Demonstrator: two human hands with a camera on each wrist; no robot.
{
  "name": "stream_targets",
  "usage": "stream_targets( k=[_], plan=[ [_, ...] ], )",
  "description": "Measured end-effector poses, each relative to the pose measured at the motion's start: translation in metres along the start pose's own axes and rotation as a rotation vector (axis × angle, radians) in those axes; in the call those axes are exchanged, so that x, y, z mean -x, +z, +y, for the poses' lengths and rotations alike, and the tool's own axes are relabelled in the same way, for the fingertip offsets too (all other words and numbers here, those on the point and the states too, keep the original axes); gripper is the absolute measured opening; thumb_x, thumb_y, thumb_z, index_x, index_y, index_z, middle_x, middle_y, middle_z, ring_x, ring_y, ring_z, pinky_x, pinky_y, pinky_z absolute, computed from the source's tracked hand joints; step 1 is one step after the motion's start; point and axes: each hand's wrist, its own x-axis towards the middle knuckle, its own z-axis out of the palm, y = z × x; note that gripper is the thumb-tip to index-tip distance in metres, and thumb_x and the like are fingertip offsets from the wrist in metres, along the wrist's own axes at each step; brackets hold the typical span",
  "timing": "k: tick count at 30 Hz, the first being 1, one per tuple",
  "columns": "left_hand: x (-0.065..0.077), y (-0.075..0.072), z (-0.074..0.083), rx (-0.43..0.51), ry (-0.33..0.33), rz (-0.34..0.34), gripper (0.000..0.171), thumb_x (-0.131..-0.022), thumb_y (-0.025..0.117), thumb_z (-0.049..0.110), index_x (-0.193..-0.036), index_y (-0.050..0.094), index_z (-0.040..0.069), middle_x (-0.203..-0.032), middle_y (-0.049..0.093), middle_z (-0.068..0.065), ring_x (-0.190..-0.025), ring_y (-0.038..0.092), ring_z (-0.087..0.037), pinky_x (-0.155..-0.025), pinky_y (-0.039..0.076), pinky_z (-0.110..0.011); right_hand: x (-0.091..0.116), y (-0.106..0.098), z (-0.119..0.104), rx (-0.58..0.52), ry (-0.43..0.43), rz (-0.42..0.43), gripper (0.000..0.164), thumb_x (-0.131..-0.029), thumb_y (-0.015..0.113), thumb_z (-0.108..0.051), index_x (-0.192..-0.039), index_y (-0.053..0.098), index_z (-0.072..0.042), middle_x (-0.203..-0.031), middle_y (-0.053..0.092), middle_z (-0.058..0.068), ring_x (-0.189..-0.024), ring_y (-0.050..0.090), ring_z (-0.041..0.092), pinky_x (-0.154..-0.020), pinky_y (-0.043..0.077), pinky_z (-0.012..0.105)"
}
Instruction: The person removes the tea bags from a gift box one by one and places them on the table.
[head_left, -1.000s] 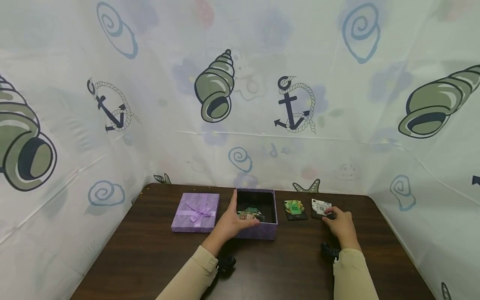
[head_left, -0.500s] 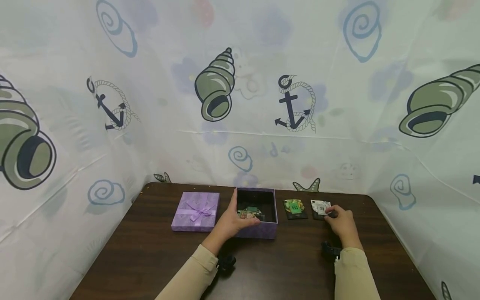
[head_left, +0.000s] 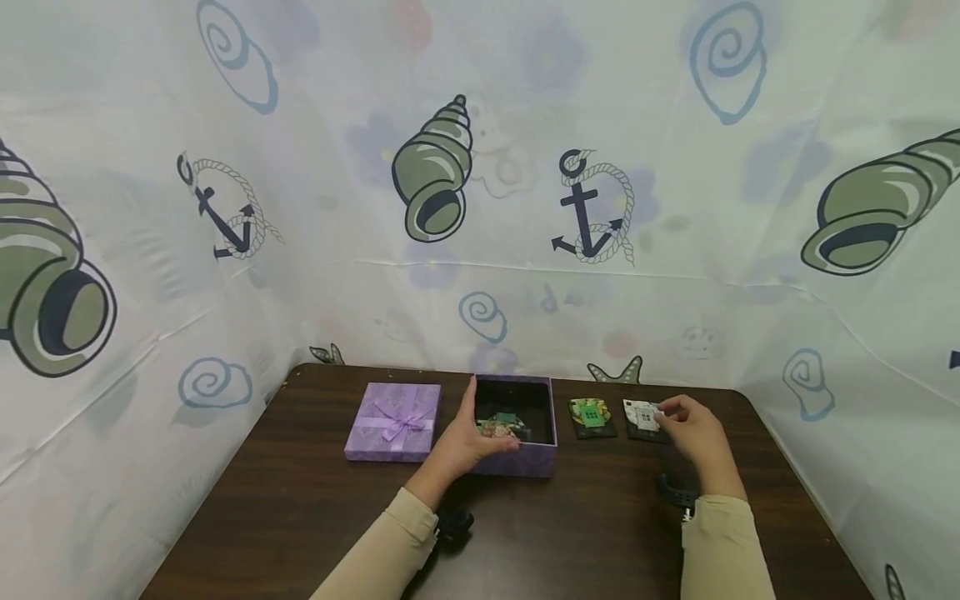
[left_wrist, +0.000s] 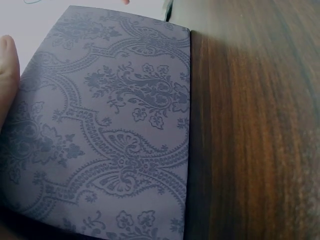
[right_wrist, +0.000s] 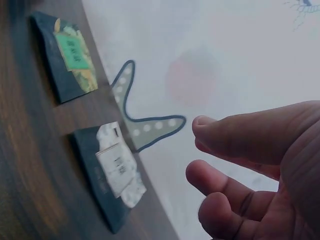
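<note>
My left hand lies along a purple gift box, its straight fingers at the left side and its thumb over the front rim. Inside the box are several small printed packets, partly hidden by the hand. In the left wrist view the patterned box wall fills much of the frame. My right hand is just right of a small black sachet with a white label; its thumb and fingertips are apart with nothing between them. Left of that sachet lies another black sachet with a green label.
The purple lid with a ribbon bow lies left of the box on the dark wooden table. A white sheet printed with shells and anchors hangs around the table's back and sides.
My right hand has let go of the white-labelled sachet and moved slightly up and right from it. The left hand stays on the box.
</note>
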Motion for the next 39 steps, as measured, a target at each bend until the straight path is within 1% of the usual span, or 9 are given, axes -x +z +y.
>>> stream_targets(
  k=[6, 12, 18, 22, 27, 29, 32, 34, 39],
  plan=[
    [0.0, 0.0, 0.0, -0.015, 0.018, -0.009, 0.151, -0.071, 0.101, 0.055, -0.176, -0.007, 0.04, -0.182, 0.016, -0.02, -0.157, 0.042, -0.05, -0.119, 0.044, -0.067, 0.004, -0.006, -0.01, 0.02, -0.047, 0.015, 0.036, -0.109, 0.068, -0.03, -0.134, 0.067, -0.003, -0.118, 0.071, 0.025, -0.098, 0.067, 0.035, -0.076, 0.054, 0.046],
    [0.0, -0.002, 0.002, -0.018, -0.001, -0.01, 0.15, -0.072, 0.1, 0.057, -0.173, -0.009, 0.046, -0.181, 0.02, -0.022, -0.153, 0.047, -0.049, -0.115, 0.047, -0.067, 0.013, -0.011, -0.036, 0.028, -0.141, 0.038, 0.032, -0.109, 0.069, -0.029, -0.132, 0.068, -0.006, -0.109, 0.07, 0.016, -0.089, 0.063, 0.029, -0.072, 0.048, 0.038],
    [-0.002, -0.002, 0.002, 0.0, -0.009, -0.009, 0.147, -0.074, 0.1, 0.057, -0.172, -0.01, 0.049, -0.18, 0.023, -0.023, -0.145, 0.057, -0.044, -0.112, 0.05, -0.065, 0.028, -0.012, -0.072, -0.004, -0.217, 0.017, 0.031, -0.11, 0.069, -0.031, -0.133, 0.068, -0.01, -0.11, 0.069, 0.012, -0.096, 0.065, 0.028, -0.073, 0.048, 0.037],
    [-0.002, -0.001, 0.001, 0.019, -0.008, -0.014, 0.148, -0.074, 0.1, 0.055, -0.173, -0.009, 0.046, -0.181, 0.02, -0.023, -0.145, 0.056, -0.044, -0.115, 0.048, -0.065, 0.04, -0.01, -0.094, -0.032, -0.25, -0.019, 0.028, -0.109, 0.069, -0.032, -0.132, 0.069, -0.015, -0.114, 0.071, 0.011, -0.102, 0.067, 0.029, -0.074, 0.05, 0.037],
    [0.001, 0.0, 0.002, 0.023, -0.011, -0.011, 0.149, -0.073, 0.101, 0.054, -0.175, -0.007, 0.043, -0.182, 0.019, -0.022, -0.151, 0.05, -0.047, -0.117, 0.045, -0.067, 0.047, -0.005, -0.116, -0.103, -0.321, -0.081, 0.024, -0.108, 0.071, -0.029, -0.129, 0.07, -0.017, -0.116, 0.073, 0.011, -0.108, 0.069, 0.03, -0.076, 0.053, 0.037],
    [0.003, -0.001, 0.003, 0.023, -0.014, -0.011, 0.149, -0.073, 0.101, 0.054, -0.175, -0.007, 0.043, -0.182, 0.018, -0.021, -0.152, 0.049, -0.047, -0.118, 0.045, -0.066, 0.046, -0.001, -0.123, -0.142, -0.347, -0.121, 0.024, -0.108, 0.072, -0.03, -0.129, 0.071, -0.018, -0.116, 0.073, 0.011, -0.105, 0.069, 0.03, -0.076, 0.053, 0.038],
    [0.003, 0.0, 0.003, 0.031, -0.012, -0.015, 0.148, -0.075, 0.1, 0.053, -0.175, -0.008, 0.043, -0.181, 0.019, -0.023, -0.145, 0.056, -0.045, -0.116, 0.047, -0.065, 0.043, 0.005, -0.133, -0.185, -0.383, -0.185, 0.024, -0.108, 0.072, -0.03, -0.129, 0.071, -0.018, -0.116, 0.074, 0.011, -0.104, 0.069, 0.03, -0.08, 0.054, 0.039],
    [0.002, 0.0, 0.002, 0.034, -0.009, -0.013, 0.147, -0.076, 0.1, 0.052, -0.175, -0.008, 0.042, -0.181, 0.021, -0.023, -0.144, 0.057, -0.044, -0.116, 0.048, -0.065, 0.04, 0.009, -0.141, -0.2, -0.416, -0.232, 0.024, -0.108, 0.072, -0.029, -0.129, 0.072, -0.018, -0.116, 0.074, 0.011, -0.103, 0.069, 0.029, -0.083, 0.055, 0.04],
    [0.001, 0.001, 0.001, 0.03, 0.001, -0.006, 0.148, -0.076, 0.1, 0.053, -0.177, -0.006, 0.033, -0.179, 0.025, -0.025, -0.151, 0.05, -0.047, -0.118, 0.044, -0.068, 0.03, 0.025, -0.164, -0.214, -0.509, -0.347, 0.023, -0.108, 0.072, -0.025, -0.128, 0.073, -0.015, -0.119, 0.077, 0.013, -0.106, 0.073, 0.026, -0.091, 0.058, 0.042]
  ],
)
